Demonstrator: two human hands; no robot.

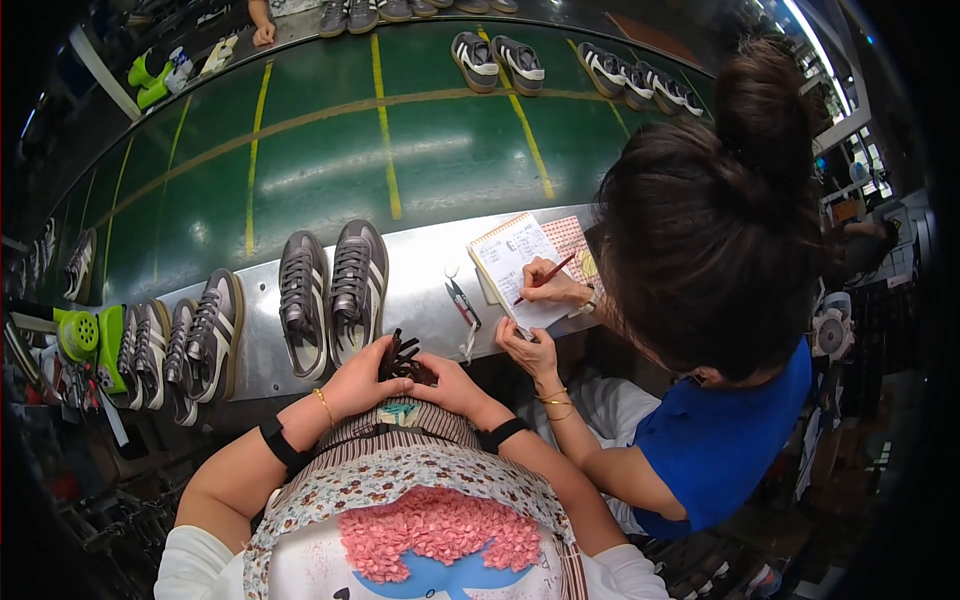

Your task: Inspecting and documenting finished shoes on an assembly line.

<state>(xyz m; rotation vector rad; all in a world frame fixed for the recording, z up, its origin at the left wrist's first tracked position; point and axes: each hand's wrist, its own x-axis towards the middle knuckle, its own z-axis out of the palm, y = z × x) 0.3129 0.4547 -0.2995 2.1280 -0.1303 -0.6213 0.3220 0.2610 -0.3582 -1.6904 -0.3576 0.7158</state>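
Note:
In my lap, against the striped apron [440,428], I hold a bundle of dark, lace-like strips [402,358] whose loose ends stick up. My left hand [362,382] closes on it from one side, its thumb across the near edge. My right hand [450,388] is curled round the other side; its fingertips are partly hidden. Just beyond my left hand, a pair of grey sneakers with pale stripes, a left shoe [304,300] and a right shoe [358,285], stands on the metal ledge [420,260] with toes pointing away.
More grey sneakers [215,335] stand at left beside a green fan [78,333]. Snips [462,302] lie on the ledge. At right a co-worker in blue [740,440] writes in a notebook [515,262]. Sneakers [497,62] sit on the green conveyor belt [320,150]; another person's hand [263,33] shows beyond.

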